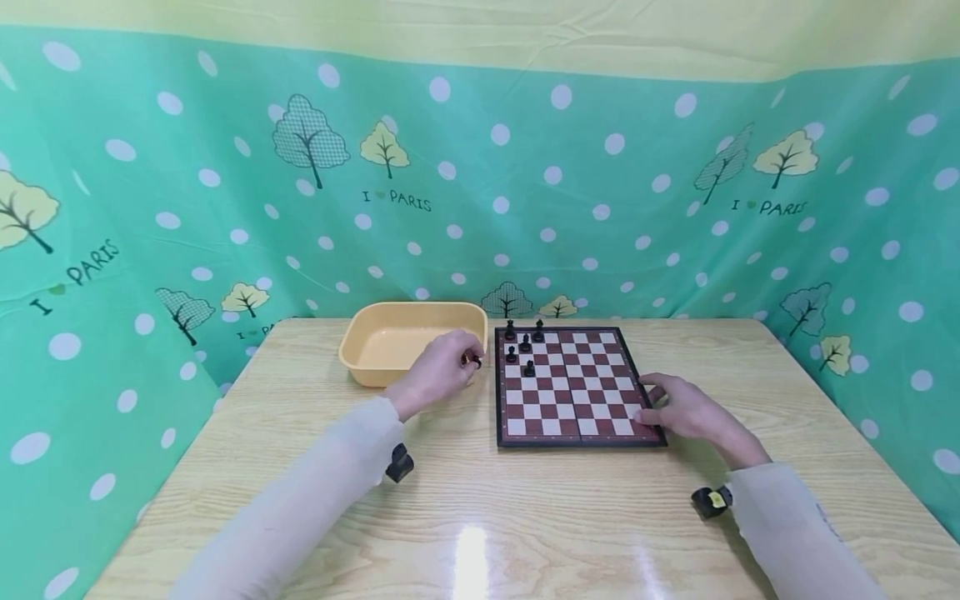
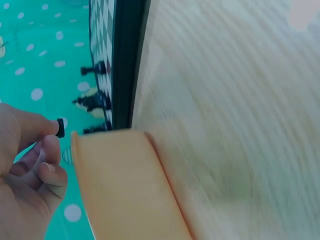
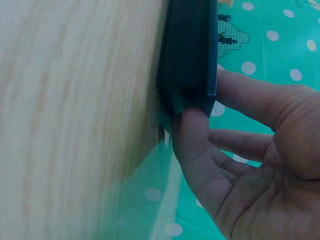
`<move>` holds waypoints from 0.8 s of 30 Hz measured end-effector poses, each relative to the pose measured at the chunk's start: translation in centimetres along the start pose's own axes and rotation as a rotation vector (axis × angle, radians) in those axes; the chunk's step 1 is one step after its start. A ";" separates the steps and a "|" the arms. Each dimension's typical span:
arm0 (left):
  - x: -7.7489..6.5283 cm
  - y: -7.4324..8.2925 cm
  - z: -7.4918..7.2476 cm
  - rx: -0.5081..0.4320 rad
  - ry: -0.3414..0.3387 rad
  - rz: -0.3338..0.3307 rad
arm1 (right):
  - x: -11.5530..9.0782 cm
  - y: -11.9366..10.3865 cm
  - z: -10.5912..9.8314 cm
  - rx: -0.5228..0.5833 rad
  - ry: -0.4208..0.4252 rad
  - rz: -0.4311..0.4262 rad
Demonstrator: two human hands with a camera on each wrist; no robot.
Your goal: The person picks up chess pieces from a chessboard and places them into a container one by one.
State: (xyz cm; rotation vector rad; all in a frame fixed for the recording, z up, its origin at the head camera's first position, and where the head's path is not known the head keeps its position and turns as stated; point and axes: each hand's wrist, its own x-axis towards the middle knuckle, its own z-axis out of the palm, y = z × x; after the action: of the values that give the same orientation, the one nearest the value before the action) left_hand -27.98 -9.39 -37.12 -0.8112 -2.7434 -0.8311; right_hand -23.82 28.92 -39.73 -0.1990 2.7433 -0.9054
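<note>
- Head view: left grip (image 1: 438, 367) is pinching a dark chess piece (image 1: 477, 362) by the tan tub (image 1: 358, 362)
- right grip (image 1: 684, 407) has the chessboard's (image 1: 592, 392) right edge between thumb and fingers
- five black pieces (image 1: 526, 343) sit far left on it

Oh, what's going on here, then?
A person is handling chess pieces. The left hand pinches a small black piece near the rim of a yellow tub, while the right hand grips the right edge of a chessboard. Five black chess pieces stand towards the board's far left corner.
</note>
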 end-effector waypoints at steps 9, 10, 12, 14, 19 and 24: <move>0.2 -2.5 -1.1 0.032 0.033 -0.049 | 0.0 0.1 0.0 0.000 0.000 0.004; 0.2 -2.7 -1.2 0.033 0.036 -0.054 | 0.0 0.1 0.0 -0.001 -0.001 0.002; 0.3 -3.1 -1.3 0.034 0.036 -0.059 | 0.1 0.2 0.0 -0.004 0.000 0.003; 0.5 -3.4 -1.4 0.033 0.028 -0.064 | 0.1 0.2 0.0 -0.004 0.004 0.003; 1.0 -4.5 -1.3 0.033 -0.002 -0.091 | 0.1 0.2 0.0 -0.002 0.007 0.001; 1.8 -5.9 -1.2 0.011 -0.062 -0.097 | 0.1 0.0 -0.1 -0.004 0.003 0.014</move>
State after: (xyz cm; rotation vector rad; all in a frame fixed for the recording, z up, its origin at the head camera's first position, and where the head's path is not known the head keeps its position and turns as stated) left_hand -32.64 -13.34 -38.33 -0.7184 -2.8592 -0.8206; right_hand -23.97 28.94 -39.73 -0.1788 2.7462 -0.8980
